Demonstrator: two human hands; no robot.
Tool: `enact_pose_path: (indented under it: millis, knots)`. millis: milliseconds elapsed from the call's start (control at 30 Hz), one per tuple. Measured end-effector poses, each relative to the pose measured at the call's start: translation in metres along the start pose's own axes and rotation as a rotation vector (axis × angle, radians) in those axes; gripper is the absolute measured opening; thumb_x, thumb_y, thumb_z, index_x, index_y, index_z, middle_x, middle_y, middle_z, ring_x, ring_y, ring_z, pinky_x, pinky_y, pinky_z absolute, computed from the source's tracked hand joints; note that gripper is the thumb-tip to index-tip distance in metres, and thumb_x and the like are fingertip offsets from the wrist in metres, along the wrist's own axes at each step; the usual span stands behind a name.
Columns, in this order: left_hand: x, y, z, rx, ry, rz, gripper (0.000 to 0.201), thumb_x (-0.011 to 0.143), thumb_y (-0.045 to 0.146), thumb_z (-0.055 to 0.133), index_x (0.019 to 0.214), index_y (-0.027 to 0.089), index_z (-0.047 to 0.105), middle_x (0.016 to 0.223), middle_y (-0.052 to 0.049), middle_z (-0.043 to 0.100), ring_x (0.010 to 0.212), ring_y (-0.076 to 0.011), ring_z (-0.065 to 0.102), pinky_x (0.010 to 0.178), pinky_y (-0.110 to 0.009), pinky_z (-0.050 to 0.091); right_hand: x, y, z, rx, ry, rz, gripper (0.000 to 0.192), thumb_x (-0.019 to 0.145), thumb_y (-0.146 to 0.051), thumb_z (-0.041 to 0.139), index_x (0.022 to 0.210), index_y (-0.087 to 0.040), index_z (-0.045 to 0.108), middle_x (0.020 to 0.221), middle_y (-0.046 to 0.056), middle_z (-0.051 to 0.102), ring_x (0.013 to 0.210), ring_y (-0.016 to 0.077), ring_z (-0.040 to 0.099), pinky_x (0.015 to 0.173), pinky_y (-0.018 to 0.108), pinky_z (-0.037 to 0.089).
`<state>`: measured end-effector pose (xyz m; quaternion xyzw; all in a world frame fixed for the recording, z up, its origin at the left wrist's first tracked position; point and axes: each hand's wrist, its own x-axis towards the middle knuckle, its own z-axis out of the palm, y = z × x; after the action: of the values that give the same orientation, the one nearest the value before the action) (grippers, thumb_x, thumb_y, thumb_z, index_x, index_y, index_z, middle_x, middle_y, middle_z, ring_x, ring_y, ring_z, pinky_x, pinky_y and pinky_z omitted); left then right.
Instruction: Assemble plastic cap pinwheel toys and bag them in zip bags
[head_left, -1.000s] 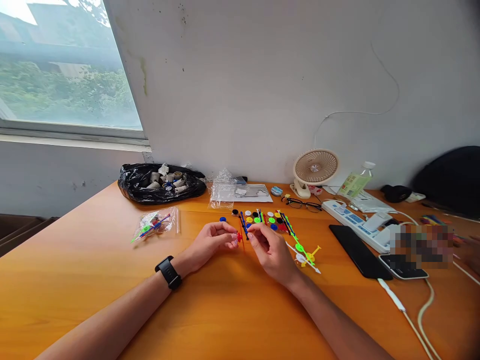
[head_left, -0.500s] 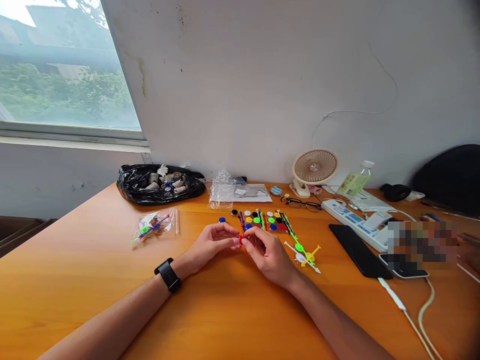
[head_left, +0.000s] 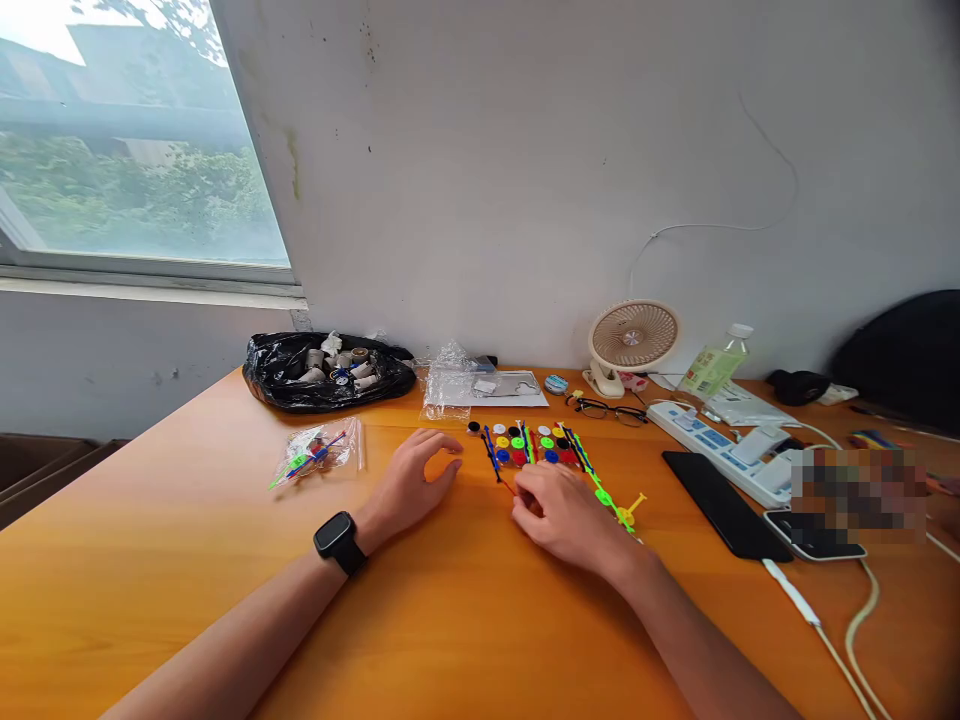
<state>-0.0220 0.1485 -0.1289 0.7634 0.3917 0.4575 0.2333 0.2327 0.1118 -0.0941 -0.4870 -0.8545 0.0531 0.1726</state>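
Two states apply: the left hand (head_left: 411, 480) is wide, thumb and fingers apart; the right hand (head_left: 559, 503) is curled narrow at a red stick (head_left: 509, 488), its fingertips concealed, so a grip cannot be confirmed. The stick's exposed end lies just beside the blue stick (head_left: 490, 450) on the tabletop (head_left: 420, 630). The bottle label (head_left: 703, 371) carries illegible print; a pixelated patch (head_left: 859, 497) masks items at right.

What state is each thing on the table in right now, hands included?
Left hand: open, nothing visible in it
Right hand: fingers curled, grip hidden
Coloured discs: spread out in a cluster
Clear bag: parts inside, seal unclear
Black bag: open, things inside
Bottle: capped
Fan: upright, running or off unclear
Power strip: plugged into
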Motion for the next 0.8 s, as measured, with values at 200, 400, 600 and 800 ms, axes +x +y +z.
enact_pose_path:
  millis: [200, 400, 600, 800]
  knots:
    - [0.002, -0.023, -0.006, 0.061, -0.036, -0.014, 0.042, 0.088, 0.020, 0.071, 0.129, 0.025, 0.070, 0.138, -0.012, 0.065, 0.134, -0.0341, 0.052, 0.116, -0.051, 0.039, -0.019, 0.028, -0.013, -0.212, 0.021, 0.087, 0.019, 0.090, -0.014, 0.055, 0.073, -0.022, 0.058, 0.101, 0.010, 0.067, 0.100, 0.0293, 0.061, 0.084, 0.044, 0.047]
    - [-0.001, -0.026, -0.001, -0.037, -0.077, -0.041, 0.038, 0.089, 0.021, 0.071, 0.127, 0.026, 0.072, 0.125, -0.012, 0.071, 0.120, -0.0334, 0.062, 0.109, -0.045, 0.045, -0.062, 0.056, -0.008, -0.175, 0.061, 0.161, 0.019, 0.101, -0.024, 0.043, 0.091, -0.025, 0.059, 0.103, 0.011, 0.066, 0.092, 0.0269, 0.063, 0.078, 0.041, 0.053]
    - [-0.002, -0.016, 0.000, -0.025, -0.185, 0.002, 0.032, 0.095, 0.020, 0.064, 0.125, 0.026, 0.073, 0.113, -0.010, 0.075, 0.102, -0.0267, 0.070, 0.094, -0.035, 0.051, -0.094, 0.095, -0.011, -0.168, 0.098, 0.214, 0.024, 0.105, -0.029, 0.038, 0.091, -0.025, 0.057, 0.096, 0.010, 0.064, 0.087, 0.0256, 0.064, 0.079, 0.040, 0.053]
    - [-0.006, -0.004, 0.008, -0.117, -0.249, -0.008, 0.024, 0.098, 0.021, 0.061, 0.117, 0.023, 0.075, 0.104, -0.007, 0.078, 0.091, -0.0211, 0.072, 0.084, -0.030, 0.056, -0.090, 0.094, -0.018, -0.341, 0.193, 0.202, 0.023, 0.101, -0.033, 0.047, 0.108, -0.021, 0.066, 0.118, 0.016, 0.067, 0.105, 0.0331, 0.065, 0.085, 0.047, 0.053]
